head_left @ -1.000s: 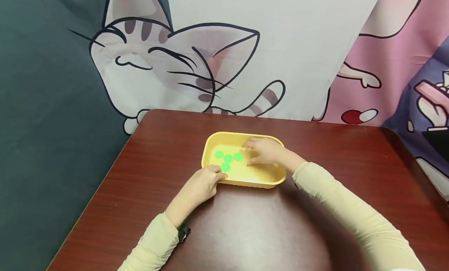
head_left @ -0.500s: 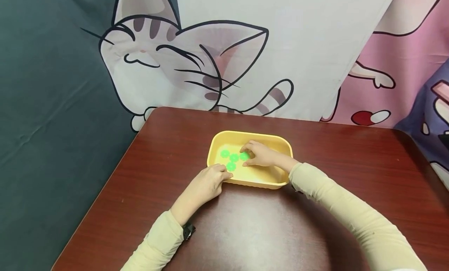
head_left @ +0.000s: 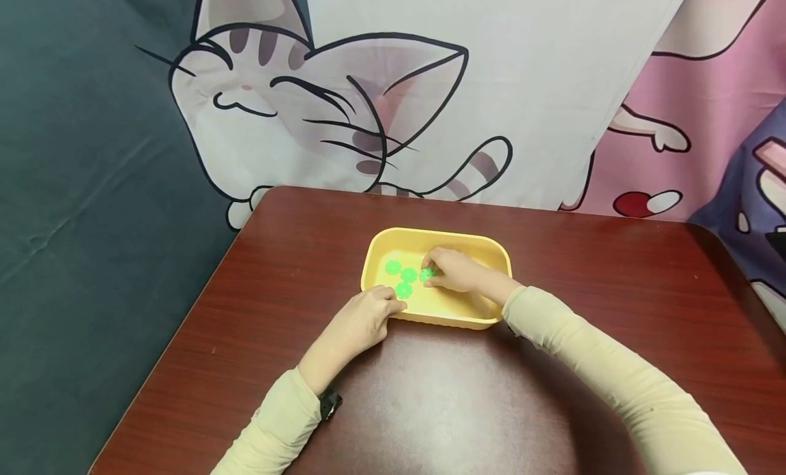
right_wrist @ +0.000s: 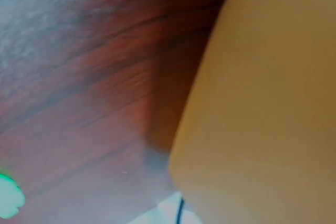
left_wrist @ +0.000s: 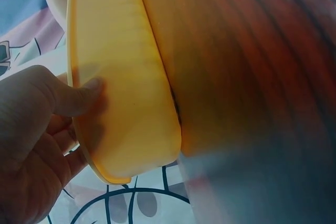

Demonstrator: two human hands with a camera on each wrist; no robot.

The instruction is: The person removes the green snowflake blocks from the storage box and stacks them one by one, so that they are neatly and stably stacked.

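A shallow rectangular yellow plastic tray (head_left: 499, 253) with rounded corners sits near the middle of a dark red-brown wooden table (head_left: 614, 277). Four small bright green gear-shaped plastic discs lie in the left half of the tray. The right hand (head_left: 457, 270) reaches into the tray from the right, its thumb and curled fingertips pinching the rightmost green disc (head_left: 426, 274). The other three green discs (head_left: 402, 277) rest on the tray floor just left of it, close together. The left hand (head_left: 356, 325) holds the tray's near left rim; in the left wrist view its thumb (left_wrist: 79, 94) presses flat against the outer wall while the fingers curl over the edge. Both forearms wear cream long sleeves (head_left: 614, 379), and a black band (head_left: 328, 405) shows at the left wrist. Behind the table's far edge hangs a printed fabric backdrop (head_left: 344, 99) showing a cartoon striped cat, with a dark teal panel at left and pink at right.
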